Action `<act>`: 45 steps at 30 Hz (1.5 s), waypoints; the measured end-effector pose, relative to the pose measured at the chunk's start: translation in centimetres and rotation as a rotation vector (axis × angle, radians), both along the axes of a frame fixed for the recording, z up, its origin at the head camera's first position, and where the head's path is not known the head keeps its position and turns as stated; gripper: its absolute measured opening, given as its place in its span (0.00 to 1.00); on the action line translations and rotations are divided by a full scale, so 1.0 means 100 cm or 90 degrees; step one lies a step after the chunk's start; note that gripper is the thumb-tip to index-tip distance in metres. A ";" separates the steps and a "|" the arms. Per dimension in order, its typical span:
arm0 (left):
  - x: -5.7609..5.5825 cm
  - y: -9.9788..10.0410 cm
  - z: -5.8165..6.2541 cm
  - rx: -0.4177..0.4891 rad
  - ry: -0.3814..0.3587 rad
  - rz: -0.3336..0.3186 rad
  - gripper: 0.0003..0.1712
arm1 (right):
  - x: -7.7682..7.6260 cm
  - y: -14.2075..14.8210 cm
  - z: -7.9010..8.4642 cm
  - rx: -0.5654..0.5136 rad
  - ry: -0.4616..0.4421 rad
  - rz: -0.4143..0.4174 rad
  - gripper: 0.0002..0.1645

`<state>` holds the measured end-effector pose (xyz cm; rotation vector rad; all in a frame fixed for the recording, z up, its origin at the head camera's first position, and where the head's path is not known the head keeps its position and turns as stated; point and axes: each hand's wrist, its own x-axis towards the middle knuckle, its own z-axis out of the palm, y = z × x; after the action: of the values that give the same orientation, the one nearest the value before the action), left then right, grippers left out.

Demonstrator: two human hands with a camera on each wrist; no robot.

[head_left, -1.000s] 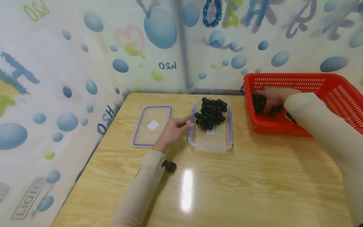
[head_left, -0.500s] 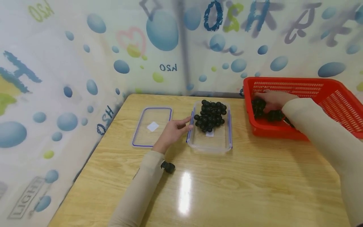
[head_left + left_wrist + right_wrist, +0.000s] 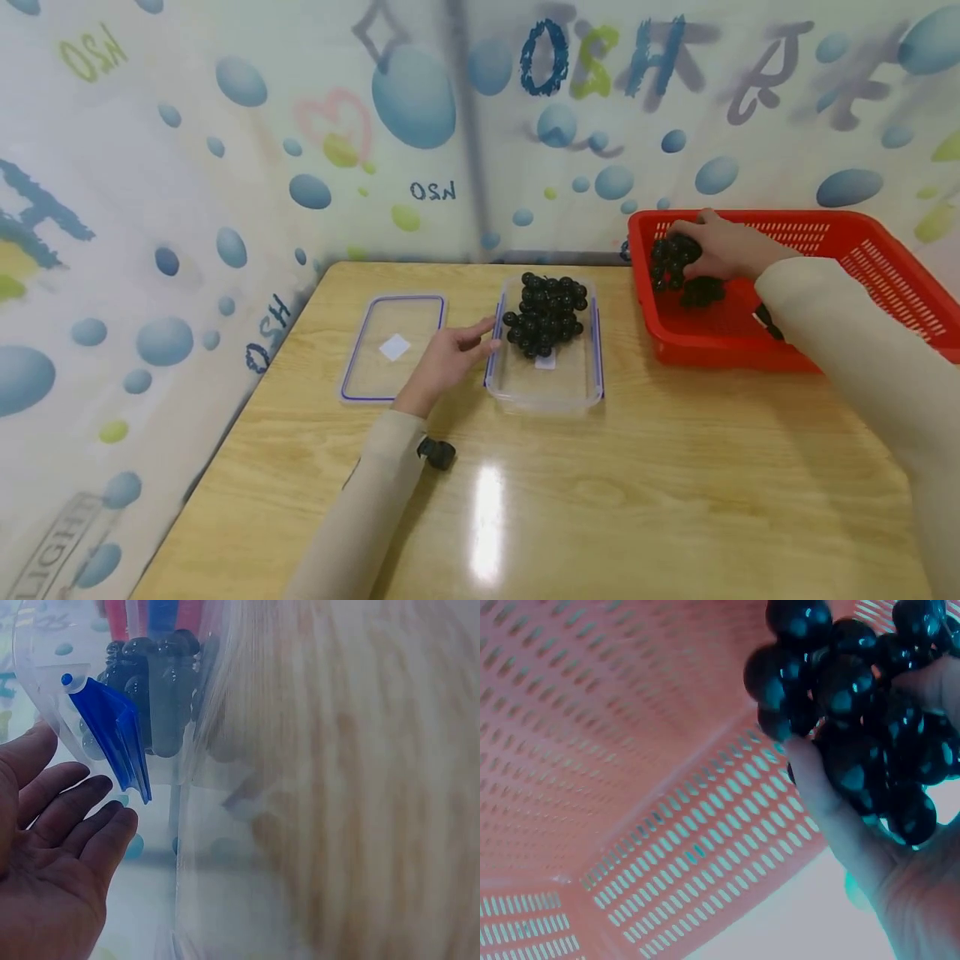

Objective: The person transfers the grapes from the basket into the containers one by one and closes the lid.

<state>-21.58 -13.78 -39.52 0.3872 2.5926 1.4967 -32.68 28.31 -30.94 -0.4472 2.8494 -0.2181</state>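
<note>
My right hand (image 3: 727, 246) grips a bunch of black grapes (image 3: 671, 260) inside the red basket (image 3: 735, 353), near its left wall. In the right wrist view the fingers curl round the bunch of grapes (image 3: 847, 690). More dark grapes (image 3: 702, 292) show below the hand; whether they belong to the same bunch, I cannot tell. My left hand (image 3: 442, 362), fingers loosely extended, is at the left side of a clear plastic container (image 3: 543, 398); the left wrist view shows its fingertips beside a blue latch (image 3: 116, 735). Another bunch of black grapes (image 3: 546, 317) lies in that container.
A clear lid with a blue seal (image 3: 375, 367) lies flat on the wooden table (image 3: 600, 500), left of the container. A patterned wall (image 3: 420, 217) stands close behind the table, and another on the left. The basket's rim rises around the right hand.
My right hand has risen a little within the basket, lifting the bunch of grapes up against the left wall. The left hand keeps its place at the container. The head view has tilted slightly.
</note>
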 end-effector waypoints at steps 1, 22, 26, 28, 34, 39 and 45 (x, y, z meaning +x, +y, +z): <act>0.000 0.000 -0.001 -0.001 0.000 0.001 0.26 | 0.002 0.000 0.005 -0.007 0.014 0.003 0.40; -0.003 0.002 0.004 -0.006 -0.009 0.002 0.26 | 0.063 -0.069 0.075 -0.064 0.198 0.080 0.43; -0.003 0.001 0.004 -0.007 -0.009 0.002 0.26 | 0.072 -0.088 0.072 -0.074 0.191 0.116 0.42; -0.003 0.001 0.004 -0.006 -0.011 0.002 0.26 | 0.076 -0.096 0.069 -0.076 0.183 0.130 0.42; -0.003 0.002 0.002 -0.007 -0.008 0.000 0.27 | 0.081 -0.116 0.058 -0.073 0.155 0.156 0.42; -0.003 0.002 0.002 -0.005 -0.014 0.003 0.27 | 0.083 -0.129 0.049 -0.069 0.146 0.174 0.40; -0.003 0.002 0.002 -0.001 -0.007 0.006 0.27 | 0.089 -0.145 0.037 -0.072 0.131 0.202 0.41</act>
<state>-21.88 -13.58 -39.32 0.3666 2.5908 1.4949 -23.82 13.82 -27.25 -0.9864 2.9163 -0.2883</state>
